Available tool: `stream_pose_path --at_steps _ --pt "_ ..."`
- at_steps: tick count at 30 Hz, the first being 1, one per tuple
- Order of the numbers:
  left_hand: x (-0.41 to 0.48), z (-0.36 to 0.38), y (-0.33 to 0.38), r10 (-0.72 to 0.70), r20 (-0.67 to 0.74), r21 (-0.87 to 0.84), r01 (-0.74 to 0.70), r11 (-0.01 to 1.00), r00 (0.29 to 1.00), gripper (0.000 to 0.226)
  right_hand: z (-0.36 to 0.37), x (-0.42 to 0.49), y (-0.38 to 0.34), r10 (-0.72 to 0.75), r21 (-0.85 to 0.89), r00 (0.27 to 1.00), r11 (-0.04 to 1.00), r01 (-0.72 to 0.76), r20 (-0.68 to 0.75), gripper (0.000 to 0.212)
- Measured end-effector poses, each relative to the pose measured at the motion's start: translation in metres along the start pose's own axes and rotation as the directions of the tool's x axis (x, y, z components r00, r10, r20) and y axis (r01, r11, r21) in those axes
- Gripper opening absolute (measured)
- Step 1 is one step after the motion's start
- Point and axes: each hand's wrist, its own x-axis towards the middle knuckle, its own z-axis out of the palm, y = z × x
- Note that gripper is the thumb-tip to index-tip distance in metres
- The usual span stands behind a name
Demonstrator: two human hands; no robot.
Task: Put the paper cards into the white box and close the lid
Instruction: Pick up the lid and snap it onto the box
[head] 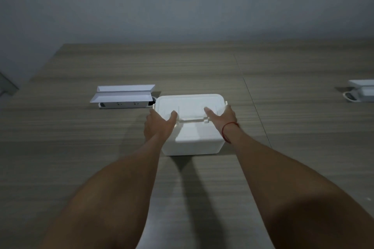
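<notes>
The white box point(194, 139) stands in the middle of the wooden table, and its lid point(190, 105) lies flat on top. My left hand point(158, 124) clasps the box's left side, thumb resting on the lid's front edge. My right hand point(221, 117) clasps the right side, thumb likewise on the lid, with a red string around the wrist. No paper cards are visible; the inside of the box is hidden by the lid.
A white power-strip box with two open flaps point(123, 97) sits on the table point(81, 147) to the left behind the white box. Another white object point(361, 91) lies at the right edge. A grey wall rises behind the table.
</notes>
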Motion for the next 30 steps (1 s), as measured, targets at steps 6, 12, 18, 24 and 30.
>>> stream_pose_path --at_steps 6,12,18,24,30 --pt "-0.006 0.007 -0.006 0.138 -0.047 0.113 -0.132 0.985 0.989 0.082 0.006 0.004 0.013 -0.104 -0.029 0.991 0.994 0.102 -0.084 0.085" --pt "0.017 0.012 0.003 0.171 -0.051 0.136 -0.162 0.977 0.984 0.082 0.02 0.029 -0.001 -0.041 0.007 0.981 0.999 0.043 -0.189 0.068" --pt "0.055 0.018 0.016 0.176 -0.051 0.142 -0.167 0.976 0.983 0.084 0.028 0.057 -0.023 -0.051 -0.049 0.972 0.998 0.041 -0.229 0.067" --pt "0.051 0.015 0.012 0.177 -0.025 0.163 -0.17 0.972 0.984 0.08 0.025 0.046 -0.023 -0.061 -0.104 0.974 0.994 0.04 -0.216 0.065" --pt "0.013 0.008 0.003 0.251 0.067 0.227 -0.26 0.938 0.966 0.072 0.009 0.012 -0.01 -0.045 -0.097 0.992 0.995 0.034 -0.116 0.067"
